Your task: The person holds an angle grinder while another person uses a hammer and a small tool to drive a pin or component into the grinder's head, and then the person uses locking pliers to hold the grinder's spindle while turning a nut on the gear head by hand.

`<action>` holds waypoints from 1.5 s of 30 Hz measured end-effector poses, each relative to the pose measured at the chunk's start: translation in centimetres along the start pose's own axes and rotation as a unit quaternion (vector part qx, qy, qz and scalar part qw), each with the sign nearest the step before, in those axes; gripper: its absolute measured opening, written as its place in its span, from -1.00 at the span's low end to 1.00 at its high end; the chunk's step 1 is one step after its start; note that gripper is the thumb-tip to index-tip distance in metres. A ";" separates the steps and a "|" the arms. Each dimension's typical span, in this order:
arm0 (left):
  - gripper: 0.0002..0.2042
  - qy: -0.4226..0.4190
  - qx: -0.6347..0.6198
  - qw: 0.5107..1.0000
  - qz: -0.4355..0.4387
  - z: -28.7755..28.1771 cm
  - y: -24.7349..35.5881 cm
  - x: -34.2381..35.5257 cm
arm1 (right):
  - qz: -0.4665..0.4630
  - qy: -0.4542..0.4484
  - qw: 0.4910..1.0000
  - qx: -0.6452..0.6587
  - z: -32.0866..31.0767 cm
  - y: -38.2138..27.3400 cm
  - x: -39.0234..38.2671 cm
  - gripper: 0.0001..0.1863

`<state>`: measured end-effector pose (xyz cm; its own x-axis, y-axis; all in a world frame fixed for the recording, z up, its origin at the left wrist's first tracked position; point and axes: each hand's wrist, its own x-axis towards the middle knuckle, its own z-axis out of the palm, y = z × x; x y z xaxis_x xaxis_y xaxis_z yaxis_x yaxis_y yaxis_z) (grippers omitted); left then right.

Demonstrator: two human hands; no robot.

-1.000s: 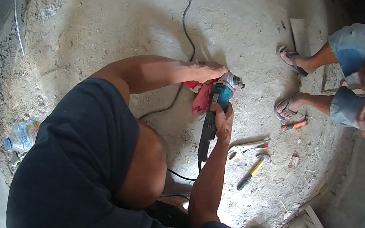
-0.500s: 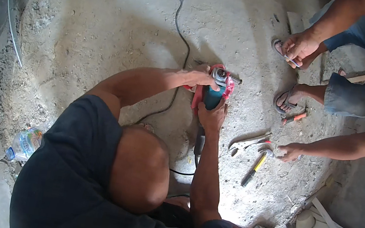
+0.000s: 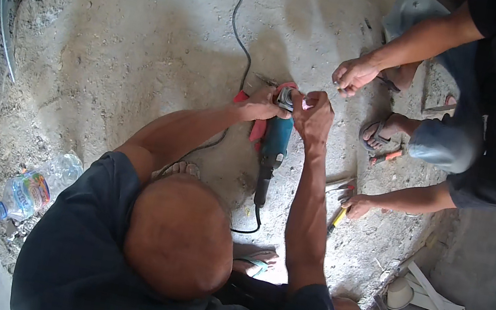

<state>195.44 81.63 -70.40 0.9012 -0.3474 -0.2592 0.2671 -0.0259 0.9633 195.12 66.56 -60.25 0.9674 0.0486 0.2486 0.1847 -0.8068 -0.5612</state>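
Observation:
A teal angle grinder [image 3: 277,135] with a black rear handle lies on the floor, its silver head pointing away from me. My left hand [image 3: 262,106] is closed on the grinder's head from the left. On the other side, my right hand [image 3: 315,115] is raised with its fingers pinched together by the head; a bit of pink shows at them, too small to name. Under and beside the tool lies a red piece [image 3: 257,131]. A co-worker's upper hand [image 3: 355,75] hovers nearby, apart from mine. Their lower hand [image 3: 355,206] is at a yellow-and-black hammer [image 3: 337,219].
A black cord [image 3: 237,27] with a plug runs over the rough concrete floor. Pliers [image 3: 339,185] and an orange-handled tool [image 3: 387,157] lie right of the grinder. Plastic bottles [image 3: 27,196] lie left; white pipe pieces [image 3: 435,299] at the right. My bare knee [image 3: 180,236] is close below.
My right hand has left the grinder's body and risen to its head. The co-worker's upper hand has come closer to the grinder, and their lower hand has reached the hammer.

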 end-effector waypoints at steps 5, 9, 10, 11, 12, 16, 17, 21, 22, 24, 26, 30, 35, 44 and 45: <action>-0.47 0.018 0.065 0.997 0.020 -0.1 -1.0 0.5 | -0.037 -0.110 0.992 -0.043 0.2 -0.4 2.1 -0.60; -0.45 0.052 0.116 0.992 0.004 0.3 -1.3 1.0 | -0.055 -0.149 0.985 -0.064 -0.1 0.0 2.5 -0.62; -0.45 0.059 0.124 0.991 0.002 0.4 -1.3 1.0 | -0.062 -0.155 0.983 -0.076 -0.1 0.2 2.5 -0.62; -0.46 0.066 0.132 0.989 0.000 0.5 -1.3 0.9 | -0.063 -0.162 0.981 -0.088 -0.1 0.3 2.6 -0.62; -0.47 0.075 0.143 0.987 -0.001 0.6 -1.2 1.0 | -0.053 -0.174 0.978 -0.098 -0.1 0.4 2.7 -0.62; -0.51 0.093 0.169 0.981 -0.013 0.9 -1.2 1.1 | -0.079 -0.184 0.972 -0.127 0.3 0.5 3.2 -0.64; -0.52 0.092 0.170 0.981 -0.020 0.9 -1.3 1.2 | -0.107 -0.177 0.970 -0.131 0.3 0.5 3.3 -0.64; -0.54 0.093 0.142 0.985 0.001 1.1 -1.8 1.5 | -0.074 -0.227 0.962 -0.130 0.1 0.5 3.9 -0.70; -0.55 0.097 0.125 0.987 0.024 1.2 -2.0 1.5 | -0.065 -0.249 0.960 -0.108 0.0 0.5 4.1 -0.72; -0.56 0.098 0.108 0.989 0.039 1.3 -2.3 1.6 | -0.043 -0.296 0.953 -0.049 -0.4 0.5 4.5 -0.73; -0.56 0.093 0.110 0.989 0.021 1.3 -2.5 1.6 | -0.188 -0.294 0.935 -0.071 -0.8 0.5 4.8 -0.72; -0.57 0.096 0.129 0.987 0.019 1.5 -2.2 1.7 | -0.178 -0.272 0.938 -0.122 -1.3 -0.1 4.3 -0.71; -0.40 0.098 0.145 0.984 0.025 1.4 -0.7 0.8 | -0.021 -0.304 0.925 -0.228 -0.7 -0.8 4.5 -0.69; -0.48 0.098 0.134 0.986 0.019 1.2 0.3 0.5 | -0.130 -0.290 0.940 -0.126 -0.5 1.4 4.9 -0.76; -0.50 0.092 0.145 0.985 0.006 1.2 0.2 0.7 | -0.103 -0.295 0.941 -0.128 -0.4 1.5 4.9 -0.76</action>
<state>195.70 80.26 -70.32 0.9575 -0.1738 -0.2302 0.1712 -0.2995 0.9386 200.07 65.30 -59.54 0.8571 0.4778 -0.1926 0.4048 -0.8559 -0.3218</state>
